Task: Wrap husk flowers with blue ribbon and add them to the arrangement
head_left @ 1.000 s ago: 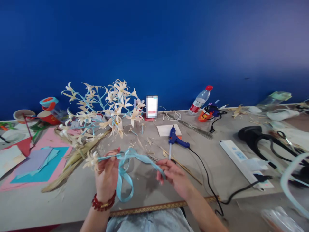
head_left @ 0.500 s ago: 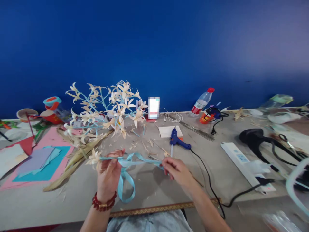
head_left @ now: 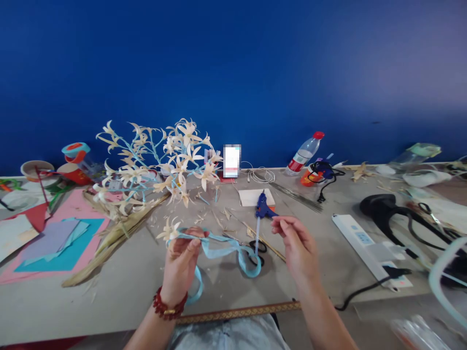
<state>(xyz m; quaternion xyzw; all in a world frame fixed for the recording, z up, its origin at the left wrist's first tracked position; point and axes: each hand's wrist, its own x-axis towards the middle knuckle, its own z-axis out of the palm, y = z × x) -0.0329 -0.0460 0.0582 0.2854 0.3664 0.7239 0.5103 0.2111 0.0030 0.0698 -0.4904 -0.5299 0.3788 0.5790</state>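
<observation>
Pale blue ribbon (head_left: 219, 252) runs from the left hand (head_left: 184, 257) toward the centre of the frame, where it curls into a loose loop at the scissors (head_left: 261, 246); another loop of it hangs below the left hand. This left hand, left of centre in the lower half, is closed in a pinch: thumb and fingers press on the blue-covered stem of one cream flower (head_left: 170, 230), and its petals come out on the left side. For working well with this ribbon, I think the grip should be firm on the stem but light near the petals, because they look thin and may bend. The ribbon should lie flat, with even pull, and its loop is better lifted away from the scissors, so that it does not catch. The right hand (head_left: 297, 243), right of centre, is partly open, with fingers loosely bent and thumb near the forefinger. No thing is visible in it, and I cannot tell if these two tips meet. They are very near the handle of the glue gun (head_left: 261, 203); touching or not, the picture does not make clear. Some care is wise here, as the gun might be hot. The bunch (head_left: 189, 153) of similar flowers stands on the table (head_left: 120, 306), upper left of centre.
</observation>
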